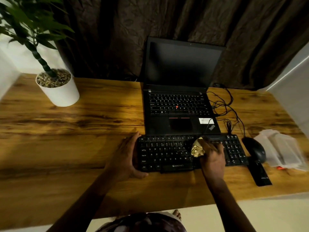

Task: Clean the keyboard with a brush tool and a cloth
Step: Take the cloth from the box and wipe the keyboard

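Observation:
A black external keyboard (167,154) lies on the wooden desk in front of an open laptop. My left hand (127,156) clasps the keyboard's left end, fingers along the far edge and thumb at the near corner. My right hand (211,155) rests on the keys right of the middle, shut on a crumpled yellowish cloth (197,149) that presses on the keys. I cannot make out a brush tool for certain.
A black laptop (180,104) with a dark screen stands just behind the keyboard. A black mouse (255,149), tangled cables (224,104), a flat black bar (260,174) and clear plastic packaging (280,149) lie to the right. A white potted plant (58,87) stands far left.

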